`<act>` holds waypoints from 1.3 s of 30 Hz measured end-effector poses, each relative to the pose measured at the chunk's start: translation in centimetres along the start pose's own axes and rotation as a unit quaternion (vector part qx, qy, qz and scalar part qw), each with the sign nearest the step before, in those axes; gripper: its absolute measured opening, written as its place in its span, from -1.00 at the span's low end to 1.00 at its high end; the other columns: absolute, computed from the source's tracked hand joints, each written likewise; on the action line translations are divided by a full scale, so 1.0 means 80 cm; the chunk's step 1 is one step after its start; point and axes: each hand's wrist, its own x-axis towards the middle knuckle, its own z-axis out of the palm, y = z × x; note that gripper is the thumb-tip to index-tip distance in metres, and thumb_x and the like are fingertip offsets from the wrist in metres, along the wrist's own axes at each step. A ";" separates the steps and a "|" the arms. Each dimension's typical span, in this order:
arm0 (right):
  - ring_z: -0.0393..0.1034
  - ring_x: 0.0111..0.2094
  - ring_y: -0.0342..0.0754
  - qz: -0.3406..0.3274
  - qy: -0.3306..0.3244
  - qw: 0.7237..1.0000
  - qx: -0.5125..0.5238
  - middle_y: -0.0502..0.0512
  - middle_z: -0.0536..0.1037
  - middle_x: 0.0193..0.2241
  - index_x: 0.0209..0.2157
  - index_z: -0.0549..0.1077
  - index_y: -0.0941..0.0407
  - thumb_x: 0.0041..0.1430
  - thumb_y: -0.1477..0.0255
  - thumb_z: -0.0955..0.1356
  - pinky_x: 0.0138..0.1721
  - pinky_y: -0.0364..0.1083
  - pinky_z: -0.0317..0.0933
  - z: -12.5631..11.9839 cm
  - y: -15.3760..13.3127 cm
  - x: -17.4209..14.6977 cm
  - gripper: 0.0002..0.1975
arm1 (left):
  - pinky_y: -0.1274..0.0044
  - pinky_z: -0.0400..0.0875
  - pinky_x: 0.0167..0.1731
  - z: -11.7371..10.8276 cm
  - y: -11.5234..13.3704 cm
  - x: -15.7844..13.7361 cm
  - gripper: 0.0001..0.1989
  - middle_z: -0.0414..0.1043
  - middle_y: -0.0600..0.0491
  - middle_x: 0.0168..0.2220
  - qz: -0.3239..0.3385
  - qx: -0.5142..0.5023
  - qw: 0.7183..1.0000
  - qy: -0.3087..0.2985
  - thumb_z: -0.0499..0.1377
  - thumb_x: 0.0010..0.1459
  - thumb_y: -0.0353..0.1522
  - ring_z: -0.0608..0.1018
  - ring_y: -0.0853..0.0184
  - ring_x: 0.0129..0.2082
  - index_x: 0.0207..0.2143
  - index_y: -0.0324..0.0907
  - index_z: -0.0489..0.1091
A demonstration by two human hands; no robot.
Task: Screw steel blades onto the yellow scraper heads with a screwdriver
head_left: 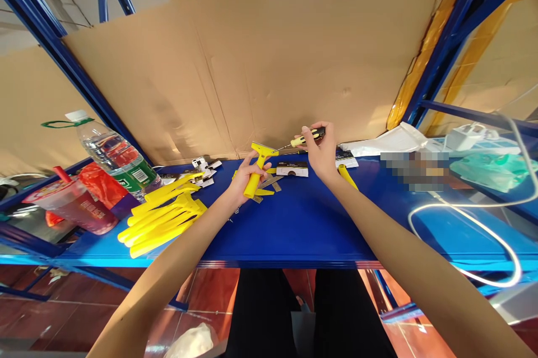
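Note:
My left hand [244, 179] grips a yellow scraper handle [257, 170] upright above the blue shelf [311, 223]. My right hand [321, 150] holds a yellow-and-black screwdriver [309, 137], its metal tip pointing left at the scraper's head. Below the scraper lie loose metal blades and yellow pieces [269, 185]. A pile of several yellow scraper handles [162, 215] lies to the left of my left hand. Small dark-and-white boxes [292, 168] sit just behind my hands.
A water bottle [115, 156] and a pink lidded cup [73, 204] stand at the left. White metal brackets [205, 167] lie at the back. A white cable [466, 235], a charger [466, 136] and plastic bags are on the right. A cardboard sheet [269, 66] forms the back wall.

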 end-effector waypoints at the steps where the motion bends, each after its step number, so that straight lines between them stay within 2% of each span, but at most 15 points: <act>1: 0.75 -0.09 0.13 -0.004 -0.001 1.000 -0.005 0.05 0.59 -0.14 0.00 0.32 -0.08 0.34 -0.15 0.54 -0.14 0.09 0.73 0.001 -0.002 -0.001 -0.43 | 0.62 0.53 -0.30 -0.001 0.000 0.000 0.00 0.60 -0.08 0.18 0.003 0.012 1.000 0.000 0.31 -0.14 -0.66 0.72 0.32 -0.12 0.39 -0.03 0.27; 6: 0.75 -0.10 0.14 -0.029 -0.011 0.999 -0.028 0.08 0.58 -0.10 0.01 0.32 -0.07 0.39 -0.09 0.52 -0.17 0.09 0.73 0.003 -0.014 -0.007 -0.50 | 0.56 0.51 -0.37 0.002 -0.001 -0.001 0.02 0.62 -0.08 0.08 0.019 0.079 0.997 -0.015 0.35 -0.18 -0.62 0.72 0.24 -0.17 0.39 -0.04 0.28; 10: 0.73 -0.04 0.14 -0.041 -0.041 0.997 -0.047 0.11 0.56 -0.06 0.02 0.31 -0.07 0.48 -0.03 0.47 -0.11 0.11 0.72 0.003 -0.019 -0.011 -0.58 | 0.61 0.42 -0.47 0.006 -0.004 -0.003 -0.06 0.57 -0.11 0.17 0.042 0.094 0.995 -0.013 0.39 -0.18 -0.57 0.74 0.14 -0.08 0.31 -0.04 0.32; 12: 0.70 0.06 0.14 -0.050 -0.073 0.994 -0.061 0.15 0.54 0.03 0.05 0.30 -0.07 0.51 0.01 0.43 -0.05 0.12 0.71 0.003 -0.017 -0.012 -0.62 | 0.63 0.41 -0.49 0.006 -0.006 -0.003 -0.11 0.53 -0.14 0.25 0.058 0.102 0.993 -0.010 0.40 -0.17 -0.54 0.75 0.12 -0.05 0.28 -0.04 0.34; 15: 0.65 0.18 0.15 -0.057 -0.113 0.990 -0.066 0.22 0.42 0.28 0.17 0.28 -0.09 0.50 0.02 0.42 0.03 0.14 0.69 0.002 -0.010 -0.014 -0.57 | 0.63 0.43 -0.52 0.004 -0.006 -0.002 -0.13 0.45 -0.15 0.36 0.075 0.112 0.991 -0.005 0.42 -0.18 -0.53 0.78 0.12 -0.06 0.24 -0.04 0.33; 17: 0.65 0.17 0.15 -0.044 -0.114 0.991 -0.056 0.23 0.34 0.39 0.25 0.28 -0.11 0.47 -0.01 0.44 0.07 0.16 0.69 0.002 -0.007 -0.014 -0.49 | 0.63 0.43 -0.54 0.003 -0.005 -0.002 -0.13 0.43 -0.15 0.38 0.080 0.114 0.990 -0.001 0.42 -0.18 -0.53 0.79 0.11 -0.08 0.23 -0.03 0.32; 18: 0.67 0.14 0.15 -0.032 -0.110 0.992 -0.050 0.23 0.37 0.39 0.26 0.31 -0.11 0.44 -0.04 0.46 0.08 0.18 0.69 0.002 -0.005 -0.013 -0.45 | 0.63 0.43 -0.55 0.003 -0.004 -0.001 -0.13 0.44 -0.15 0.38 0.082 0.114 0.990 0.002 0.42 -0.18 -0.53 0.80 0.11 -0.08 0.23 -0.03 0.31; 19: 0.68 0.10 0.15 -0.018 -0.104 0.993 -0.046 0.23 0.44 0.34 0.24 0.35 -0.10 0.40 -0.06 0.49 0.09 0.20 0.70 0.001 -0.004 -0.013 -0.43 | 0.63 0.43 -0.55 0.002 -0.002 -0.001 -0.13 0.45 -0.15 0.37 0.084 0.114 0.990 0.005 0.42 -0.18 -0.52 0.80 0.10 -0.09 0.23 -0.02 0.31; 21: 0.71 -0.02 0.16 0.012 -0.091 0.995 -0.046 0.18 0.62 0.13 0.13 0.43 -0.06 0.29 -0.10 0.56 0.08 0.25 0.70 0.000 -0.003 -0.012 -0.41 | 0.64 0.42 -0.56 0.002 0.000 -0.001 -0.12 0.48 -0.14 0.35 0.087 0.116 0.989 0.011 0.43 -0.18 -0.52 0.81 0.09 -0.08 0.23 -0.02 0.30; 24: 0.72 -0.16 0.17 0.042 -0.068 0.995 -0.061 0.08 0.66 -0.18 -0.01 0.43 -0.04 0.21 -0.13 0.59 0.05 0.29 0.71 -0.001 -0.001 -0.011 -0.41 | 0.64 0.42 -0.57 0.002 0.002 -0.001 -0.12 0.50 -0.14 0.32 0.088 0.124 0.988 0.009 0.44 -0.17 -0.50 0.81 0.09 -0.08 0.25 -0.01 0.31; 26: 0.72 -0.16 0.18 0.044 -0.053 0.995 -0.068 0.07 0.62 -0.19 -0.01 0.38 -0.05 0.25 -0.13 0.57 0.01 0.28 0.71 -0.002 0.000 -0.011 -0.42 | 0.65 0.43 -0.56 0.002 0.002 -0.001 -0.11 0.51 -0.13 0.31 0.088 0.133 0.987 0.000 0.46 -0.16 -0.50 0.81 0.11 -0.10 0.26 0.00 0.32; 30: 0.72 0.02 0.18 0.018 -0.080 0.997 -0.014 0.14 0.62 0.03 0.08 0.29 -0.08 0.30 -0.11 0.54 0.11 0.27 0.67 0.001 0.006 -0.014 -0.39 | 0.65 0.45 -0.56 -0.001 0.000 0.000 -0.12 0.50 -0.12 0.34 0.090 0.139 0.986 -0.008 0.46 -0.17 -0.49 0.80 0.16 -0.16 0.25 0.02 0.33; 32: 0.72 0.06 0.17 0.014 -0.097 0.995 0.009 0.15 0.63 0.07 0.11 0.28 -0.09 0.30 -0.12 0.54 0.16 0.30 0.63 0.003 0.009 -0.015 -0.37 | 0.64 0.46 -0.56 -0.003 -0.001 0.002 -0.14 0.48 -0.12 0.35 0.090 0.141 0.986 -0.004 0.44 -0.18 -0.50 0.80 0.16 -0.17 0.22 0.01 0.32; 34: 0.72 0.01 0.18 0.023 -0.093 0.995 0.006 0.13 0.66 0.01 0.11 0.29 -0.09 0.28 -0.15 0.55 0.15 0.31 0.64 0.004 0.012 -0.015 -0.35 | 0.64 0.46 -0.57 -0.005 -0.001 0.004 -0.16 0.47 -0.13 0.35 0.091 0.143 0.985 0.002 0.43 -0.20 -0.51 0.80 0.15 -0.16 0.18 0.00 0.31; 39: 0.72 -0.17 0.15 0.035 -0.036 0.998 -0.036 0.01 0.60 -0.18 0.04 0.33 -0.07 0.21 -0.18 0.57 -0.04 0.25 0.72 0.002 0.017 -0.015 -0.34 | 0.66 0.43 -0.57 -0.006 0.003 0.005 -0.17 0.48 -0.10 0.33 0.099 0.148 0.984 -0.010 0.42 -0.18 -0.50 0.81 0.11 -0.12 0.18 0.01 0.29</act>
